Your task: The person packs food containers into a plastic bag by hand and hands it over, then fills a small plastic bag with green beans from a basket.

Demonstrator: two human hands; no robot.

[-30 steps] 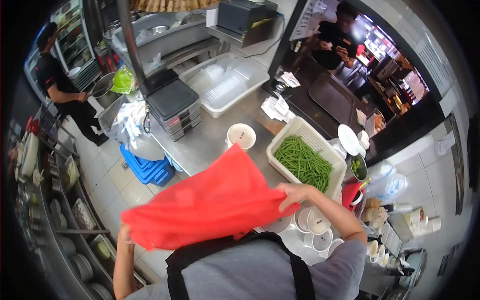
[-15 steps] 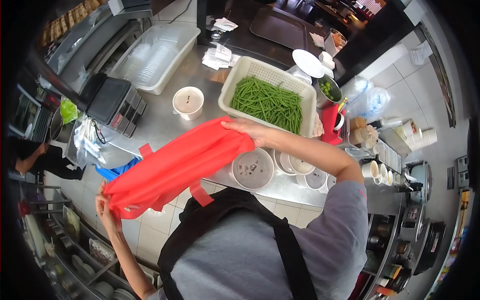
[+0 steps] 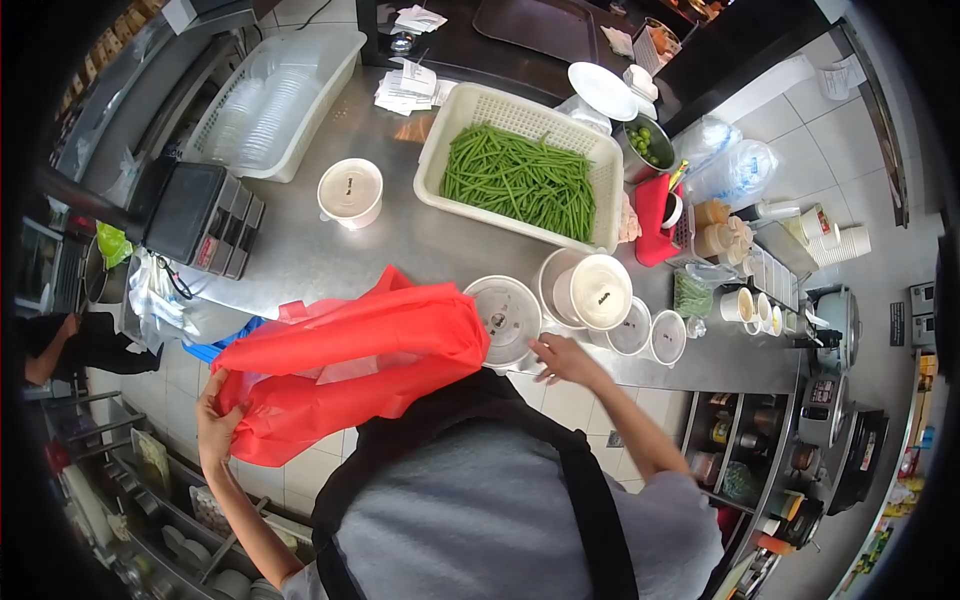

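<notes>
A red fabric bag (image 3: 350,375) hangs in front of me, its mouth spread partly open. My left hand (image 3: 218,420) grips its left end, with fingers and thumb closed on the cloth. My right hand (image 3: 565,360) is off the bag, its fingers apart and holding nothing. It is beside a large round tub with a clear lid (image 3: 500,320) at the counter's front edge; whether the fingertips touch the tub I cannot tell. To its right, a white-lidded tub (image 3: 600,292) sits among other lidded tubs, including a smaller one (image 3: 668,337).
A basket of green beans (image 3: 430,185) stands on the steel counter (image 3: 270,225). Another lidded tub (image 3: 350,193) is left of it. A bin of plastic containers (image 3: 345,70) and a black drawer box (image 3: 195,215) are at left. A person (image 3: 50,350) stands at far left.
My right hand has let go of the red bag's right end and moved down and right to the tubs. The bag has sagged and its mouth has widened. My left hand still holds it.
</notes>
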